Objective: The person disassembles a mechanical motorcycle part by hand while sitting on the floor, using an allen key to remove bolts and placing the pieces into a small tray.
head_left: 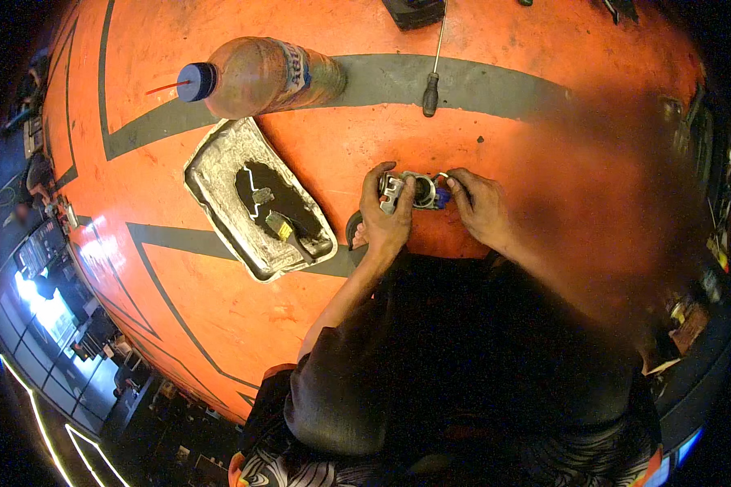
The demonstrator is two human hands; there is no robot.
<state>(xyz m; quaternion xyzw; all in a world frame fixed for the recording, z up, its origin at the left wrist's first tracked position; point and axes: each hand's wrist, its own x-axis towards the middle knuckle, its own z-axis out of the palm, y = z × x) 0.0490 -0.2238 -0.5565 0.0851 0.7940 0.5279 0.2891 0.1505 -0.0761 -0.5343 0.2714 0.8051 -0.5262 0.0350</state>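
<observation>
My left hand grips a small silvery metal part with a dark round opening and a blue piece at its right end; it looks like a throttle body or carburetor. Thumb and fingers press on its left side. At the blue end, my right hand has thumb and forefinger pinched together beside a small pale bit, too small to name. Under my left wrist shows part of a black curved thing, mostly hidden by the hand.
Left of my hands lies a metal tray with dark liquid, a brush and a bent wire-like piece. Beyond it a plastic bottle with a blue cap and red straw lies on the orange table. A screwdriver lies farther off.
</observation>
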